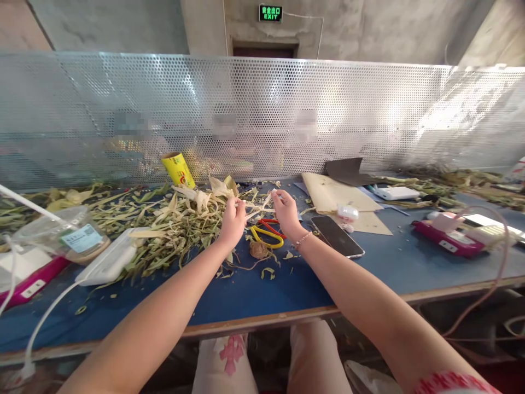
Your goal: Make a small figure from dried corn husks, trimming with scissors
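Note:
My left hand and my right hand are raised a little above the blue table, fingers pinched. A thin, pale strip of dried leaf runs between them, each hand gripping one part of it. Just beneath lie a yellow loop handle and a red handle; the tool ends are partly hidden. A small ball of brown twine rests nearer to me, its loose end trailing. To the left spreads a heap of dried green leaves, with paler husk-like pieces on top.
Right of my hands lie a black phone, brown paper sheets and a magenta power strip. A yellow tube stands by the perforated metal screen. At left are a lidded plastic cup and a white corded device.

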Motion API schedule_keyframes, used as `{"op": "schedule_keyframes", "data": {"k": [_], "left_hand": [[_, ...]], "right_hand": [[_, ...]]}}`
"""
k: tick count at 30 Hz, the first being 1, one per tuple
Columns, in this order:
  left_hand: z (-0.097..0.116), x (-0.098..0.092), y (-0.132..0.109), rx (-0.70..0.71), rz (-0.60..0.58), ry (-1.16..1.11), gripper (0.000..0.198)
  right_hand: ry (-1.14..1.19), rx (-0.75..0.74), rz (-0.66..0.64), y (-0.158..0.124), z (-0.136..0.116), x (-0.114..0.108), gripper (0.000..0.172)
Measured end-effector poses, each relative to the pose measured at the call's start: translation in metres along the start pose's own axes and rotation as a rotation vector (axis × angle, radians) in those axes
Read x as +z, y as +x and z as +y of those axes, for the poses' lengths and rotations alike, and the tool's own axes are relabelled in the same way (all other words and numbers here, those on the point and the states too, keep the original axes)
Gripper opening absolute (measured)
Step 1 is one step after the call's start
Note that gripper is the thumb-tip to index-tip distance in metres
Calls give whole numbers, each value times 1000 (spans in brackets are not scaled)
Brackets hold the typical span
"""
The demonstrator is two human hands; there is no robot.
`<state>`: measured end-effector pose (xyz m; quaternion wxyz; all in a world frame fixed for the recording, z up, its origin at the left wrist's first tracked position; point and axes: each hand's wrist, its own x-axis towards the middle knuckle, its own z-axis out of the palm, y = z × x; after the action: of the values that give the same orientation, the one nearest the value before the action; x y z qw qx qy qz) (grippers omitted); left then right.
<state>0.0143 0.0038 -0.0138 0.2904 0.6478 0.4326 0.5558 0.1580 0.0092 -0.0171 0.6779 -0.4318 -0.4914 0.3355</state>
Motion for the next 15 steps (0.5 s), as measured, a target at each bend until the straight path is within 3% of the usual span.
{"op": "schedule_keyframes", "data": {"k": [4, 9, 15], "left_hand": [[1, -1, -1, 27, 24, 48, 16], [4, -2, -3, 65, 24, 85, 12], [3, -3, -1, 102, 65, 153, 10]], "right_hand": [[13, 29, -39, -2, 0, 3, 28], [29, 169, -232, -8, -10, 6, 38], [-47, 161, -271, -13, -17, 7, 34]]}}
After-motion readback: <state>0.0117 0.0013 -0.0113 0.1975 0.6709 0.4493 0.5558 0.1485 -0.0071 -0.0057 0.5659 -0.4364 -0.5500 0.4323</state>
